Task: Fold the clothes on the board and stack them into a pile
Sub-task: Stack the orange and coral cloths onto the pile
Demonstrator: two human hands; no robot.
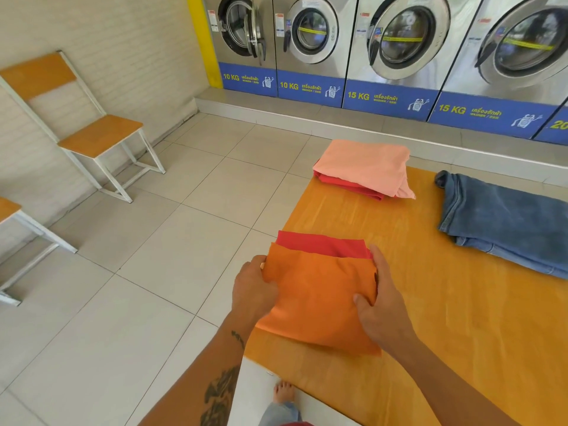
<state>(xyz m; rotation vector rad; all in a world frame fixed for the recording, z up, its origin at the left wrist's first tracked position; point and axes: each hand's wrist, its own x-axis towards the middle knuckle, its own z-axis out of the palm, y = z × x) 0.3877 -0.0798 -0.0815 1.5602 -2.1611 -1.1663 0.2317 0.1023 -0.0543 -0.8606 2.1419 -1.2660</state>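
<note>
Head view: we pinch the folded orange cloth [319, 298] between left hand [253, 292] and right hand [379, 307] at the board [461, 318] edge, where its 2 layers could slip apart.

My left hand [253, 292] grips the left edge of the orange cloth [319, 299], fingers curled under it. My right hand [379, 305] clamps its right edge, thumb on top. Both forearms reach forward, bare.

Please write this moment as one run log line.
left hand: holding orange cloth | right hand: holding it | pile: far on board | jeans: not stacked
</note>
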